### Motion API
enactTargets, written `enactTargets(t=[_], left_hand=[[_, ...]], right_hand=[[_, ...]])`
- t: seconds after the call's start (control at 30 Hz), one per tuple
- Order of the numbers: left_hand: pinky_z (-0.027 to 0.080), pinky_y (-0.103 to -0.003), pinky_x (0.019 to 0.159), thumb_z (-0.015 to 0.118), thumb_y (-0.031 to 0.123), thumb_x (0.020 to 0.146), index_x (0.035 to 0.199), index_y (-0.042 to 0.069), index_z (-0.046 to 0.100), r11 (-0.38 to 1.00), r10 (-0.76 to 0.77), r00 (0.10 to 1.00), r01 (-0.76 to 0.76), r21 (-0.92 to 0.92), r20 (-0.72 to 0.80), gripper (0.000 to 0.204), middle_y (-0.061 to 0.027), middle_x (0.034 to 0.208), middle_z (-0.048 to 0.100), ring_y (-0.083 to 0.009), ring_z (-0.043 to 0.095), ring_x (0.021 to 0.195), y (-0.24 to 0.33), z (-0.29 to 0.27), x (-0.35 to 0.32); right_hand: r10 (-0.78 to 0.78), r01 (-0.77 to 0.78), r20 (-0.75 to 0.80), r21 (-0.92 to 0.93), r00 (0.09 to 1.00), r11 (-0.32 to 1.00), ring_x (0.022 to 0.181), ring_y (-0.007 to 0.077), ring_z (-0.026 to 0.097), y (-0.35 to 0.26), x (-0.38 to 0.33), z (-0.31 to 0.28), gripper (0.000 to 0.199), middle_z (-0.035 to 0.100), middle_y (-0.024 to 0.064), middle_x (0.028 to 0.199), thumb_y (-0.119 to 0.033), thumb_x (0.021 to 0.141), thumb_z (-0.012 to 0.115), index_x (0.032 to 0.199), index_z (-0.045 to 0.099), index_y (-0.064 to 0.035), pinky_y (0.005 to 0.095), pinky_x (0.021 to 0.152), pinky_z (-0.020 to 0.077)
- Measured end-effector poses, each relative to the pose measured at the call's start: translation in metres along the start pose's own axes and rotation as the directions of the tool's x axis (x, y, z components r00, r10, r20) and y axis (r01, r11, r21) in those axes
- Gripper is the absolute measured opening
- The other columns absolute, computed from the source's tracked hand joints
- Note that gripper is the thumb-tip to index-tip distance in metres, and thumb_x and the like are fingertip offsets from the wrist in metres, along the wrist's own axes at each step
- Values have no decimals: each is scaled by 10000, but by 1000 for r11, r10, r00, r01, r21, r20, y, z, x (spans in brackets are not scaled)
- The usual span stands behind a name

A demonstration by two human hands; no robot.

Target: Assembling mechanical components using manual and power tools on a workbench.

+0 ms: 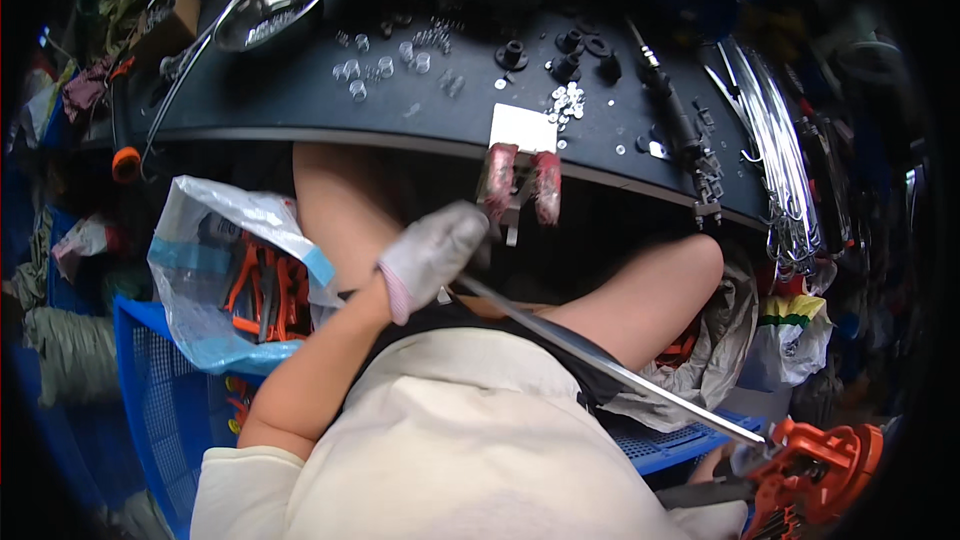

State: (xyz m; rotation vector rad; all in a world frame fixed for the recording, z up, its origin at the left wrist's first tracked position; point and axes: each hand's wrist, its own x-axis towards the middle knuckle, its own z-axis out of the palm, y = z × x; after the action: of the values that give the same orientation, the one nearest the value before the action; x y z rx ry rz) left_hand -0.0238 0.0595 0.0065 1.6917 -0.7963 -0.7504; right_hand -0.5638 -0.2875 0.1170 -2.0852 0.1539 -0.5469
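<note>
My left hand, in a pale work glove, is in front of my lap with its fingers curled closed and slightly blurred. What lies inside it is hidden. Just below it begins a long steel bar that slants down to the right across my lap. An orange clamp head sits at the bar's far end, with a dark handle beside it. A greyish patch that may be my right hand shows where bar and head meet; its fingers cannot be made out. Ahead stands a metal fixture with two worn red prongs.
On the dark workbench lie clear plastic caps, black flanged parts and white washers. Metal bowls stand at the back, bent steel rods at right. A plastic bag of orange parts sits at left above a blue crate.
</note>
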Motion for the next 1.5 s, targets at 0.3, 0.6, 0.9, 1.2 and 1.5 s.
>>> enactTargets(t=[0.3, 0.6, 0.9, 1.2, 1.5], left_hand=[[355, -314, 464, 789, 222, 685, 662, 16, 547, 242, 968, 144, -743, 625, -204, 318, -37, 499, 422, -191, 400, 429, 78, -104, -25], [155, -202, 334, 503, 233, 992, 1243, 50, 568, 495, 264, 755, -640, -588, -600, 317, 62, 491, 237, -27, 179, 367, 38, -104, -61], [158, -220, 298, 408, 342, 1020, 963, 88, 423, 286, 269, 517, -848, -446, -812, 261, 26, 453, 219, -47, 177, 333, 67, -91, -172], [128, -225, 329, 384, 397, 1020, 927, 116, 377, 130, 218, 368, -929, -346, -904, 296, 36, 432, 191, -33, 116, 329, 65, -72, -194], [231, -241, 373, 413, 371, 1015, 1033, 72, 484, 289, 127, 538, -824, -488, -833, 308, 41, 435, 225, -71, 165, 331, 10, -47, -220]], right_hand=[[14, -44, -202, -144, 979, 989, 937, 220, 639, 9, 251, 110, 383, 637, 114, 1067, -316, 965, 469, 1148, 599, -6, 332, 857, 510], [-209, 404, -674, 145, 709, 903, 1209, 244, 496, -13, 399, 208, 608, 464, 180, 1305, -295, 984, 499, 1474, 229, -58, 367, 1080, 371], [-407, 599, -631, 116, 661, 793, 1139, 209, 469, -26, 455, 425, 980, 407, 121, 1272, -78, 685, 781, 1467, 191, -69, 361, 997, 377], [-270, 666, -650, 496, 710, 558, 1142, 264, 496, -100, 510, 523, 553, 379, 172, 1364, -347, 978, 520, 1430, 331, -90, 366, 926, 434], [-462, 562, -427, 802, 777, 205, 777, 88, 502, -132, 507, 534, 230, 541, 19, 933, -170, 954, 551, 1120, 504, -17, 248, 688, 449]])
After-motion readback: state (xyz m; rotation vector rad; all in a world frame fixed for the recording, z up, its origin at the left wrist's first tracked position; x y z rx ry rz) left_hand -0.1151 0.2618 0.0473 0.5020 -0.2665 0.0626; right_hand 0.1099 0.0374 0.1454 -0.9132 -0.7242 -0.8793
